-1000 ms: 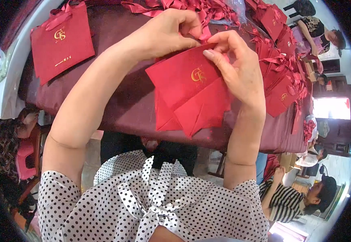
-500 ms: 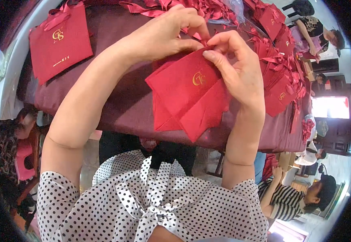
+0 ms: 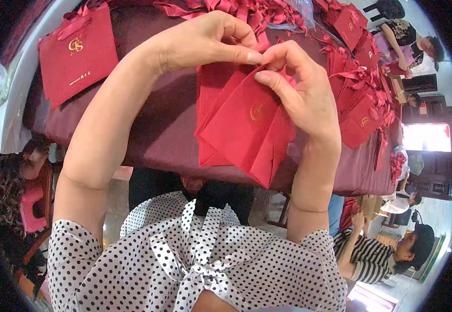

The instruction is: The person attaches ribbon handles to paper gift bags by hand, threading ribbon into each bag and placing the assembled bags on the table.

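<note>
A small red gift bag (image 3: 239, 127) with a gold emblem hangs tilted over the table's near part, in front of me. My right hand (image 3: 309, 91) pinches its upper edge between thumb and fingers. My left hand (image 3: 205, 41) is closed at the same edge, its thumb tip almost against the right fingers. A red ribbon (image 3: 261, 39) shows between the left fingers, by the bag's rim. Partly hidden behind the held bag lies another red bag (image 3: 210, 86). The fingers cover the spot where ribbon and bag meet.
A larger red bag (image 3: 79, 54) with ribbon handles lies at the left on the dark red tablecloth (image 3: 158, 122). Loose red ribbons (image 3: 283, 15) lie at the far side. Several finished-looking bags (image 3: 358, 119) are piled at the right. A person in stripes (image 3: 376, 255) sits at the lower right.
My left thumb has moved right and straightened against the bag's rim. The held bag has turned slightly, its lower corner shifting right and down, uncovering more of the bag behind.
</note>
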Action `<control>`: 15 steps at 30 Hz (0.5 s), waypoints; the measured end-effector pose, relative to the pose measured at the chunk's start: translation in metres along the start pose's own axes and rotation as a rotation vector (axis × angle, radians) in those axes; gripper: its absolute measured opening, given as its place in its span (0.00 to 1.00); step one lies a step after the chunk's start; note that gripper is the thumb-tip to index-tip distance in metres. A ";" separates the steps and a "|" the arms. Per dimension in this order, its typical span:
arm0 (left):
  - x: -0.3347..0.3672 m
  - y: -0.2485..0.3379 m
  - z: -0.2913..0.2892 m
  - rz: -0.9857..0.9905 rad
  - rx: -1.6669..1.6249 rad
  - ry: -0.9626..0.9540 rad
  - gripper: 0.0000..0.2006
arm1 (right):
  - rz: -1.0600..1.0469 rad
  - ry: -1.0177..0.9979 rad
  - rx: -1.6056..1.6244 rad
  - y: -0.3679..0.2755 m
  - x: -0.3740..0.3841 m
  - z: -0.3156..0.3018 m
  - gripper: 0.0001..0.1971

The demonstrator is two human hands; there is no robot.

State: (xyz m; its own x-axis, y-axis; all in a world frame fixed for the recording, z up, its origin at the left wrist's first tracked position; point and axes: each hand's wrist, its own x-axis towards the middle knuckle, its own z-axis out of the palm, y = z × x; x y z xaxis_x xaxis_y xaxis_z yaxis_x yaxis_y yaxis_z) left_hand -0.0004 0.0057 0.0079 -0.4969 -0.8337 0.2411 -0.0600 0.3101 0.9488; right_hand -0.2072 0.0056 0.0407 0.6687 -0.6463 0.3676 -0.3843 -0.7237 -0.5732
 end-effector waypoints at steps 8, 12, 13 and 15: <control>-0.001 -0.001 -0.002 -0.051 -0.133 -0.046 0.09 | -0.027 0.041 -0.020 0.000 -0.001 0.008 0.10; 0.004 -0.006 0.007 0.104 -0.068 0.096 0.08 | -0.069 0.128 -0.008 0.007 0.002 0.006 0.11; 0.005 -0.006 0.008 0.197 -0.024 0.168 0.08 | -0.071 0.126 -0.008 0.009 0.001 0.005 0.11; 0.006 -0.005 0.007 0.337 0.242 0.189 0.08 | -0.069 0.127 0.013 0.011 -0.001 0.004 0.12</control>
State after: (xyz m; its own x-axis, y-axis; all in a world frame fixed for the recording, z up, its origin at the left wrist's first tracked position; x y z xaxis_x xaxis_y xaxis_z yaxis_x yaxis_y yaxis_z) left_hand -0.0094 0.0023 0.0032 -0.3576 -0.7298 0.5827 -0.1339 0.6575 0.7414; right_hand -0.2095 -0.0011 0.0317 0.6070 -0.6212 0.4957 -0.3316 -0.7648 -0.5524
